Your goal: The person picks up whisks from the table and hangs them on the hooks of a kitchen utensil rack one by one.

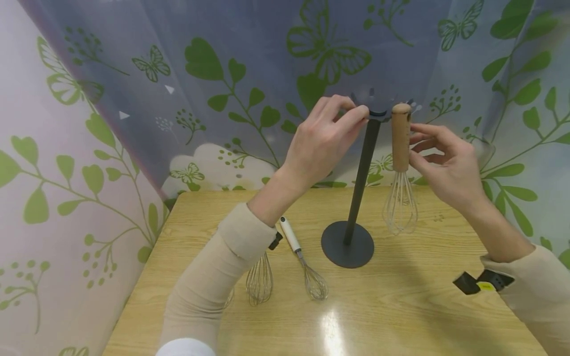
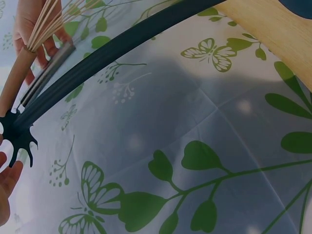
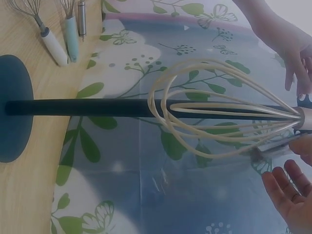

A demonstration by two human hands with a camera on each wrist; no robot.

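Note:
My left hand [image 1: 327,131] pinches the pronged top [image 2: 19,131] of a dark stand [image 1: 364,168] between thumb and fingers. A whisk [image 1: 401,138] with a wooden handle hangs upright at the stand's top, its pale wire loops downward. Beside that handle is my right hand [image 1: 450,163], fingertips right at it in the head view. In the right wrist view the thumb and fingers of this hand are spread apart. A slim metal-handled piece [image 2: 48,73], blurred at its end, hangs between the whisk and the pole, close to the right thumb.
The stand's round base [image 1: 338,252] rests on the wooden table [image 1: 401,296]. Left of it lie a white-handled whisk [image 1: 291,235], a green-handled whisk [image 3: 71,39] and a slim metal-handled tool [image 3: 82,19]. A patterned cloth [image 1: 249,49] hangs behind.

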